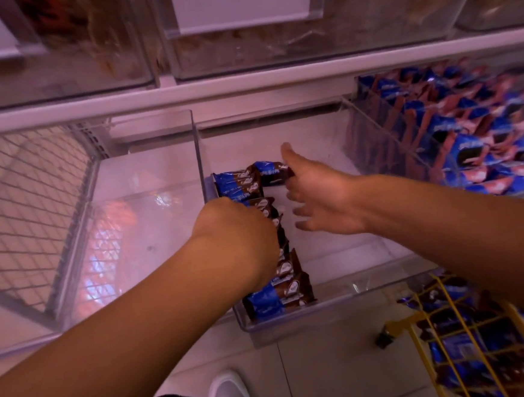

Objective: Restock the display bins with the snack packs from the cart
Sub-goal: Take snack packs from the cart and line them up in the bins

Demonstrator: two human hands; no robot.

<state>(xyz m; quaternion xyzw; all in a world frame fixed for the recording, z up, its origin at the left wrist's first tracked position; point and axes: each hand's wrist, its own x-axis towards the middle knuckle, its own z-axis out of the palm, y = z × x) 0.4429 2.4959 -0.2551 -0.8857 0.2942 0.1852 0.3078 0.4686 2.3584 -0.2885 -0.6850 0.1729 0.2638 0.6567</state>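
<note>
Both hands work inside a clear bin, lining up snack packs along its left wall.

At 9 o'clock stands an empty-looking clear bin (137, 227) beside a wire mesh panel (26, 201). The middle bin (341, 311) holds a row of blue-and-brown packs (280, 287) running from 6 o'clock back toward 12 along its left wall. The left hand (238, 234) lies on top of that row at its middle, knuckles up and fingers curled down over the packs; whether it grips one I cannot tell. The right hand (320, 193) sits at 3 o'clock of the left, thumb up, lower fingers spread loose, pinching the end of one pack (273, 173) at the far end of the row. At 2 o'clock a full bin (455, 126) holds more packs. At 5 o'clock the yellow cart (472, 338) carries further packs.
</note>
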